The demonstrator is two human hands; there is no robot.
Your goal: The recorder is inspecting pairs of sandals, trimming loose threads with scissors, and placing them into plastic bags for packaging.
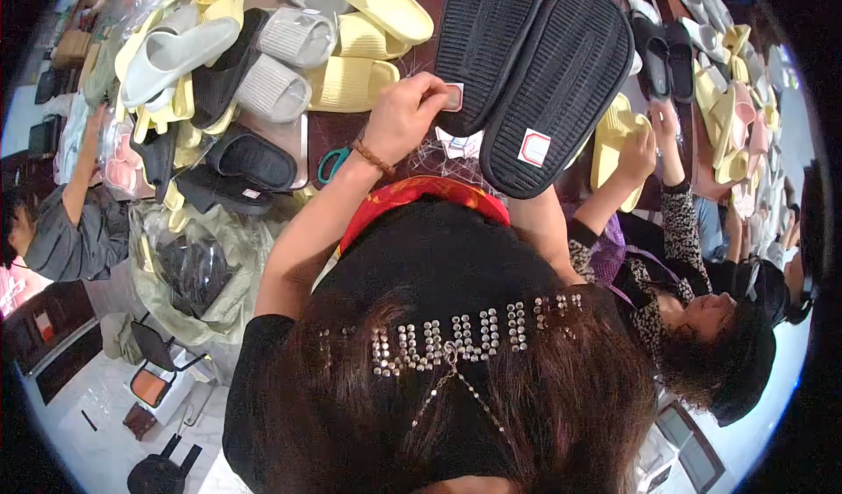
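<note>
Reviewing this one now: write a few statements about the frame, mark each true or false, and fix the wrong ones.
1. The left hand has its fingertips at a small label by the left black slipper. True.
2. A bracelet sits on the right wrist. False: the brown bracelet is on the left wrist.
3. The right black slipper shows its ribbed sole, with a red-edged white label. True.
4. The neighbour's hand beside it is at a pink slipper. False: the slipper there is yellow.
5. The right hand is fully visible. False: the right black slipper hides it.

Left fingers (427, 84) in a pinch
</note>
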